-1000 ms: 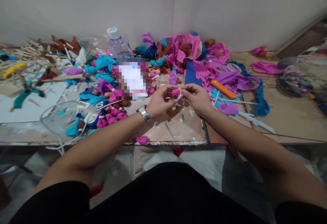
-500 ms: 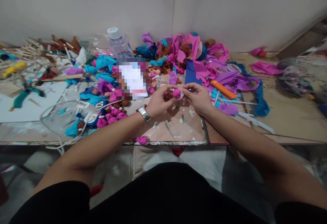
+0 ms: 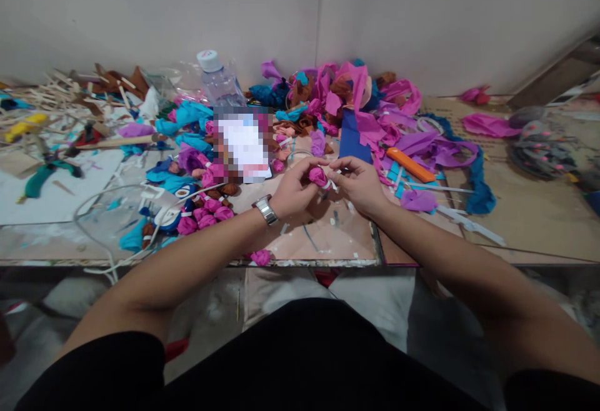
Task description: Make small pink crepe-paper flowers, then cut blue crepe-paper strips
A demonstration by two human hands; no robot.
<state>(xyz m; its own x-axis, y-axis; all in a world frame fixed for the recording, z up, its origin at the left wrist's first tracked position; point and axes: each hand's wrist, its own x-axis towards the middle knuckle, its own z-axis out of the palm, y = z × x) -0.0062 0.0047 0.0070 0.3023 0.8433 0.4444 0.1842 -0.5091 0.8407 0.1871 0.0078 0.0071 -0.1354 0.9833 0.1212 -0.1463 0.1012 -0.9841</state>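
Observation:
A small pink paper flower bud (image 3: 317,177) is held between my two hands above the brown board (image 3: 300,242). My left hand (image 3: 296,189), with a metal watch on its wrist, has its fingers closed round the bud. A narrow white strip (image 3: 334,180) shows at the bud's base. My right hand (image 3: 359,183) pinches that strip between thumb and fingertips. Left of my hands lie several similar pink buds (image 3: 206,216). One more pink bud (image 3: 260,257) sits by the table's front edge.
A lit phone (image 3: 244,145) and a clear bottle (image 3: 220,80) stand beyond my left hand. An orange utility knife (image 3: 410,165) lies right of my hands among purple paper strips (image 3: 422,142). Green-handled pliers (image 3: 49,173) and a white cable (image 3: 100,195) are at the left.
The pink bud has shifted slightly left and tilted, so its white strip shows more at the right. My right fingers have moved a little left over the strip.

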